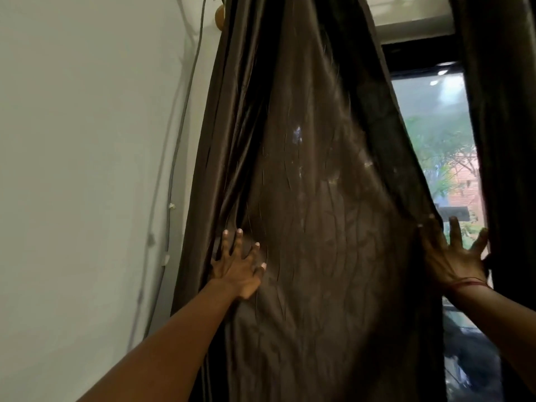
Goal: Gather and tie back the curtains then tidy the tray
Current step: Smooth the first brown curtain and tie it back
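While the left hand (239, 266) presses the curtain (319, 184) fingers splayed, the right hand (452, 256) blurs, splayed, at its edge.

Wall (87, 140), left of L-hand fingers (239, 236): grey cable (180, 134) noted clipped along it. Dark glossy surface (470, 343) noted below R-hand fingers (455, 230); type unclear.

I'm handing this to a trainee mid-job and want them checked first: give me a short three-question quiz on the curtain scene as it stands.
1. True or false: the left hand lies with spread fingers on the dark brown satin curtain.
2. What is at that curtain's edge beside the window? A) the right hand B) a tie-back cord C) a tray
3. Fill in: a thin grey cable runs down the white ____.
Key: 1 true; 2 A; 3 wall.
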